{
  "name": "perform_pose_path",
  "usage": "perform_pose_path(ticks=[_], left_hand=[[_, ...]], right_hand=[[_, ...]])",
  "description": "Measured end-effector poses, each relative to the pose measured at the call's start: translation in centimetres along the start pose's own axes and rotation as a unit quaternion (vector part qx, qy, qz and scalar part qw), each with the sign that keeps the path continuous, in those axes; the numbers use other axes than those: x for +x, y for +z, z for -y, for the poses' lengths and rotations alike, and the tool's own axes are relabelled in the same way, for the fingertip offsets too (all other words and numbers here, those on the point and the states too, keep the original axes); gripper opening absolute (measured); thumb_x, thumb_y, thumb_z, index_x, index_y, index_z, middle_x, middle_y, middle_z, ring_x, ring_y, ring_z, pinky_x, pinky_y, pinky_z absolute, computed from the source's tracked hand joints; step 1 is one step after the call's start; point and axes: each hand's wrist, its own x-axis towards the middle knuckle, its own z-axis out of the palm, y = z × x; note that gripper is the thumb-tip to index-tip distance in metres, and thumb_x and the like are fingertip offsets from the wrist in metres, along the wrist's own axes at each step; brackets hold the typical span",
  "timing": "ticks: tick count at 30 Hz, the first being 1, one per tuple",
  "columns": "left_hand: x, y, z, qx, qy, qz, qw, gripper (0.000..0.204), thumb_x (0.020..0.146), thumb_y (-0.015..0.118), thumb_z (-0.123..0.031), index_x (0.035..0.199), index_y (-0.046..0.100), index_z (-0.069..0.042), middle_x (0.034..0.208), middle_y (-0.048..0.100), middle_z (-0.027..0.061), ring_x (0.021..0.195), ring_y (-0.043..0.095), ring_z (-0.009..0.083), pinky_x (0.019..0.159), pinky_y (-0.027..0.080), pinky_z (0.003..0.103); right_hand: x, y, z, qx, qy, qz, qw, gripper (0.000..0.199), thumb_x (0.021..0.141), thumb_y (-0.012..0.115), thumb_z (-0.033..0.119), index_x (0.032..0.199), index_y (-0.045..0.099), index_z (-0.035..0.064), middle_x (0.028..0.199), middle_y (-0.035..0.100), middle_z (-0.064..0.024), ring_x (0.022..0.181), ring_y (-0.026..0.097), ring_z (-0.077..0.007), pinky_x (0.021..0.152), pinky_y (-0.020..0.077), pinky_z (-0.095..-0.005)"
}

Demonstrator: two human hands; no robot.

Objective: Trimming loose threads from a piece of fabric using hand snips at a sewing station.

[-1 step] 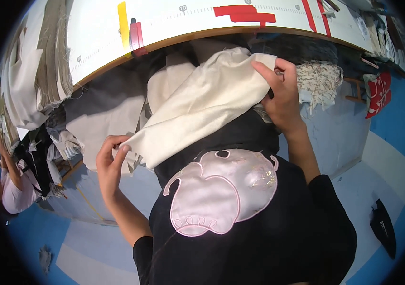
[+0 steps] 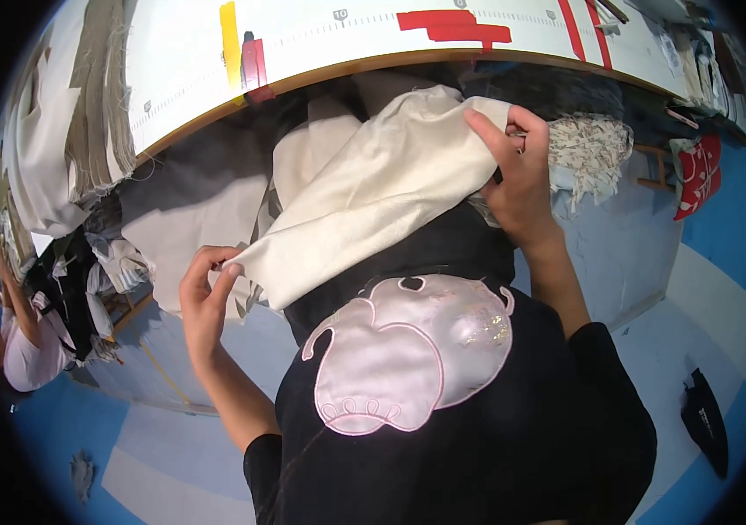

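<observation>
A cream-coloured piece of fabric [image 2: 373, 179] is stretched slantwise between my two hands, over my lap and below the table's front edge. My left hand [image 2: 207, 297] pinches its lower left corner between thumb and fingers. At the upper right corner, my right hand [image 2: 520, 171] grips the cloth with the thumb on top and the fingers bent behind it. Soft folds run along the fabric's length. Under and behind it hang more pale cloth pieces [image 2: 202, 223], partly hidden by it.
A white table [image 2: 320, 44] with ruler markings, red tape and a yellow strip lies ahead. Beige fabric [image 2: 97, 105] drapes over its left end. Patterned cloth [image 2: 587, 153] is bundled at right, near a red cushion [image 2: 699, 177]. Another person [image 2: 31, 341] is at far left.
</observation>
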Motion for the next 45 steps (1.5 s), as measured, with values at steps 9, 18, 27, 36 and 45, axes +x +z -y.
perform_pose_path(ticks=[9, 18, 27, 36, 45], left_hand=[[-0.1, 1.1, 1.2, -0.127, -0.002, -0.069, 0.989, 0.01, 0.095, 0.063, -0.011, 0.098, 0.061, -0.001, 0.089, 0.059, -0.0003, 0.082, 0.052, 0.0082, 0.077, 0.041, 0.022], [-2.7, -5.0, -3.0, -0.149, 0.09, -0.027, 0.984, 0.027, 0.084, 0.071, -0.012, 0.104, 0.061, 0.003, 0.095, 0.063, 0.008, 0.087, 0.057, 0.0149, 0.079, 0.045, 0.028], [12.7, -17.9, -25.3, 0.241, 0.242, -0.076, 0.937, 0.046, 0.094, 0.059, -0.035, 0.12, 0.061, 0.003, 0.115, 0.067, 0.0156, 0.101, 0.069, 0.0232, 0.088, 0.056, 0.036], [32.1, -15.2, -23.2, 0.413, 0.312, -0.234, 0.823, 0.024, 0.088, 0.06, -0.008, 0.112, 0.066, -0.007, 0.099, 0.073, 0.0075, 0.096, 0.07, 0.0174, 0.088, 0.05, 0.029], [37.1, -11.9, -23.2, 0.319, 0.36, -0.295, 0.826, 0.017, 0.084, 0.058, -0.007, 0.099, 0.066, -0.005, 0.094, 0.069, 0.0202, 0.091, 0.067, 0.0374, 0.081, 0.05, 0.043]], right_hand=[[1.5, 1.4, 3.7, -0.09, -0.297, 0.013, 0.951, 0.056, 0.064, 0.069, 0.0, 0.117, 0.071, 0.017, 0.13, 0.058, -0.0084, 0.127, 0.045, -0.0293, 0.104, 0.0374, -0.043], [6.4, -0.6, 6.6, 0.261, -0.129, 0.181, 0.939, 0.03, 0.078, 0.063, -0.004, 0.107, 0.068, 0.0037, 0.091, 0.069, -0.0075, 0.083, 0.068, -0.0216, 0.073, 0.0524, -0.0287], [22.1, 1.5, 6.9, 0.501, 0.07, 0.142, 0.851, 0.023, 0.091, 0.05, 0.002, 0.11, 0.062, -0.0055, 0.091, 0.066, -0.0058, 0.078, 0.061, -0.0094, 0.069, 0.0506, -0.0242], [26.8, 4.4, 5.6, 0.109, 0.079, 0.014, 0.991, 0.036, 0.089, 0.065, 0.014, 0.121, 0.057, 0.0021, 0.093, 0.064, -0.0104, 0.086, 0.062, -0.0219, 0.082, 0.0484, -0.0348], [26.8, 4.3, 7.6, -0.13, -0.211, -0.169, 0.954, 0.031, 0.082, 0.061, -0.002, 0.113, 0.061, -0.0008, 0.106, 0.062, -0.015, 0.097, 0.059, -0.0325, 0.085, 0.0517, -0.0401]])
